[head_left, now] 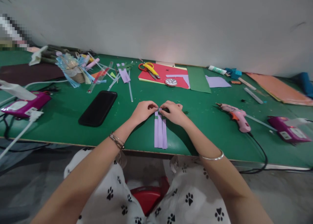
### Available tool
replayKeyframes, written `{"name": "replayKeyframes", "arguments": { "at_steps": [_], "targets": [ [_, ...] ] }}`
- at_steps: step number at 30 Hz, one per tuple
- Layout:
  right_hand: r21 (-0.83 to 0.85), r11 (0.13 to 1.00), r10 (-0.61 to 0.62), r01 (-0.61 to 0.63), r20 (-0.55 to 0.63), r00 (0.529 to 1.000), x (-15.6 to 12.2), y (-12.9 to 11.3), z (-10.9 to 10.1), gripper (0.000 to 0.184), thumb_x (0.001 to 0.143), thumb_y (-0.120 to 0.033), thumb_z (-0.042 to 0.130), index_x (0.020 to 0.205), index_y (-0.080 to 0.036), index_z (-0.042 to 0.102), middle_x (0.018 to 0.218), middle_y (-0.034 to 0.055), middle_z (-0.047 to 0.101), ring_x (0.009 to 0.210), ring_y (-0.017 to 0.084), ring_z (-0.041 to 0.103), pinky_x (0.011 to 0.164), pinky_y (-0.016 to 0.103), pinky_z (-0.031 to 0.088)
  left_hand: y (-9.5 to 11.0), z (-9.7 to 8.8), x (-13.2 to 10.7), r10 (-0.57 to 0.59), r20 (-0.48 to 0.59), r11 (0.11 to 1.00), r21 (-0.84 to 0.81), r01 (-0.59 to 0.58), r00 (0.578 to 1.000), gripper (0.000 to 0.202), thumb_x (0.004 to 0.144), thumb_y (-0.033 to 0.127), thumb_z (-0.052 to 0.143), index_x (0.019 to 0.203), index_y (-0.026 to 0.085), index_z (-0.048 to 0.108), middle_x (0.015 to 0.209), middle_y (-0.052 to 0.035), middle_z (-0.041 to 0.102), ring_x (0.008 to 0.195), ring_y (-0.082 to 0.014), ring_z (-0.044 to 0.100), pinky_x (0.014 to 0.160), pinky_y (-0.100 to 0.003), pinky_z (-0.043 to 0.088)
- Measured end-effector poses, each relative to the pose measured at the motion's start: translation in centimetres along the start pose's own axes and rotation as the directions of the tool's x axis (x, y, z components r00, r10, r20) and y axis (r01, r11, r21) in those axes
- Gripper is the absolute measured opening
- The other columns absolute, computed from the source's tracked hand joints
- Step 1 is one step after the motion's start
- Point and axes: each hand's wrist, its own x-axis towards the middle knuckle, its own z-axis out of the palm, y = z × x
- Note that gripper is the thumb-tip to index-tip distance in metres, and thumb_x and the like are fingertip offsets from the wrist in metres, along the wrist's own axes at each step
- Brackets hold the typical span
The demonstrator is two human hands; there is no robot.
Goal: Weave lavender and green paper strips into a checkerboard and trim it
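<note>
Left hand (pixel 145 110): nearly closed, thumb and fingertips pinching the far end of the purple strips; the exact bit between the tips is too small to make out.
Right hand (pixel 172 111): just beside the left, also pinched at that far end; its outer fingers curl partly out of sight.
Purple strips (pixel 160 132): between and on the near side of both hands, lying side by side on the green surface (pixel 137 139); far ends covered by fingers.
Green piece (pixel 156 117): small, across the strips just below the left fingertips; full run unclear.
Dark sliver: pokes out right of the right hand; cannot tell what it joins.
Black phone (pixel 98 108): left of the left hand, near.
Scissors (pixel 149 70): beyond the hands, on red paper (pixel 172 74).
Round disc (pixel 171 82): beyond the right hand, white with black marks, too small to read.
Pink glue gun (pixel 236 116): well right of the right hand, tip angled back toward it; cord drops over the near edge.
Craft bundle (pixel 73 67): far left beyond the left hand, tangled, pieces hard to separate.
Top-left corner: pixelated, unreadable.
Red stool (pixel 149 196): below the hands, mostly hidden by patterned trousers (pixel 107 198).
</note>
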Motion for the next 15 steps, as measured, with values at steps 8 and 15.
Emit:
{"name": "replayKeyframes", "arguments": {
  "at_steps": [8,15],
  "targets": [
    [0.079,0.995,0.057,-0.057,0.007,0.998,0.29,-0.07,0.15,0.017,0.082,-0.019,0.05,0.071,-0.019,0.063,0.085,0.0026,0.06,0.088,0.017,0.053,0.07,0.032,0.024,0.08,-0.06,-0.28,0.013,0.032,1.0,-0.003,-0.013,0.999,0.008,0.075,0.014,0.059,0.078,0.015,0.066,0.072,-0.0005,0.068,0.063,-0.0115,0.056,0.061,-0.023,0.042],
    [0.108,0.992,0.071,-0.069,-0.017,0.997,0.42,0.02,0.46,0.019,0.081,-0.018,0.049,0.068,-0.018,0.063,0.082,0.0026,0.06,0.084,0.016,0.053,0.07,0.031,0.028,-0.15,0.04,-0.31,0.013,0.04,1.0,0.001,-0.013,0.999,0.01,0.071,0.013,0.06,0.08,0.015,0.065,0.073,0.0,0.067,0.064,-0.0115,0.057,0.061,-0.023,0.043]
  ]
}}
